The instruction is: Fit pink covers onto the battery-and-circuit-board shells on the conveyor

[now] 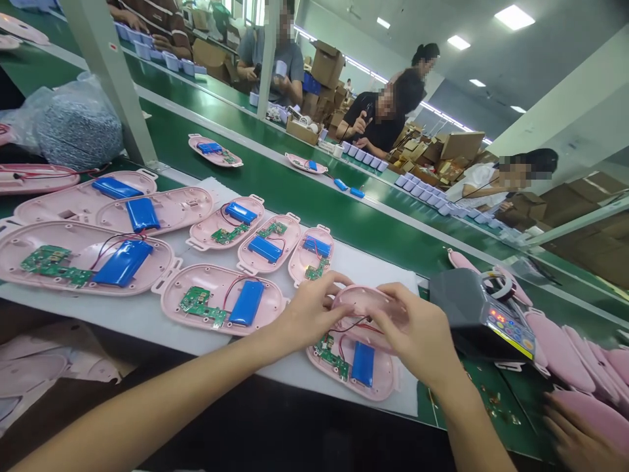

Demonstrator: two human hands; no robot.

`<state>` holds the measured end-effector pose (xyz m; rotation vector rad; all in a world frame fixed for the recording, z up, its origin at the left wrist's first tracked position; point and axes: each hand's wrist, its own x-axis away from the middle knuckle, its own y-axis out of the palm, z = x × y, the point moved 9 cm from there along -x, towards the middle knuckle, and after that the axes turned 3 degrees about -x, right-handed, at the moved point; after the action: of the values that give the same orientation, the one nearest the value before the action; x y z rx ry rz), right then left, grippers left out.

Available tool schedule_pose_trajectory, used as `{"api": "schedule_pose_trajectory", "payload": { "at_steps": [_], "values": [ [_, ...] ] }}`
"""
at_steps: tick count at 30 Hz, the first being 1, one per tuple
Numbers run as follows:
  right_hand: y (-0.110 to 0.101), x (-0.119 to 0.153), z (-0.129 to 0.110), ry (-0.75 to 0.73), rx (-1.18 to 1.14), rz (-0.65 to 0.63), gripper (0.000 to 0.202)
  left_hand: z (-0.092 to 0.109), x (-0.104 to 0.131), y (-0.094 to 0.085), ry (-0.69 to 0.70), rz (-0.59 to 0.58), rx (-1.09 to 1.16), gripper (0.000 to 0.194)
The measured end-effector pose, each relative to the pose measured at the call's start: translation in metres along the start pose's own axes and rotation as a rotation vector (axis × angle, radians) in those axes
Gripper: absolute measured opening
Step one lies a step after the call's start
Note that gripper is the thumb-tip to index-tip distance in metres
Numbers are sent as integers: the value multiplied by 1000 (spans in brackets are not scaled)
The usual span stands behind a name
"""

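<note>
Head view: the person's two hands are at a pale pink held shell (361, 296), tilted above a lower shell (384, 388) near the front edge of a white sheet (405, 398). Left hand (310, 313): thumb and fingers curled in, gripping the near left part. Right hand (417, 328): fingers bent over the far right rim, thumb underneath, a firm pinch. Red and black wires (364, 322) show between the hands; cannot tell whether either thumb touches them, or whether the two shells touch. Lower shell already carries a green board (334, 359) and a blue battery (363, 364). Progress, my judgement: innards placed here, the two halves not yet joined. Likewise uncovered, board and battery laid in: a middle shell (171, 305), a big one at left (162, 259), three small ones behind. Two at back left show a battery (142, 214) only; boards not visible to me. Right of the sheet, a grey dispenser (469, 314) with lit digits, then pink pieces (555, 351) in a row; whether those are finished, cannot tell. Another person's hand (572, 429), blurred, is at the nearest piece.
</note>
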<state>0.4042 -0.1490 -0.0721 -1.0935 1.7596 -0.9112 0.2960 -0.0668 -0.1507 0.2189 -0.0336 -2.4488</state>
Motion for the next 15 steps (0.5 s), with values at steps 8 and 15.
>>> {"api": "schedule_pose_trajectory", "payload": {
  "at_steps": [8, 15],
  "values": [
    [19, -11, -2, -90, -49, -64, 18, -5, -1, 4, -25, -7, -99, 26],
    [10, -3, -17, -246, -99, 67, 24, 0, -7, 6, -4, -49, -382, 24]
  ]
}}
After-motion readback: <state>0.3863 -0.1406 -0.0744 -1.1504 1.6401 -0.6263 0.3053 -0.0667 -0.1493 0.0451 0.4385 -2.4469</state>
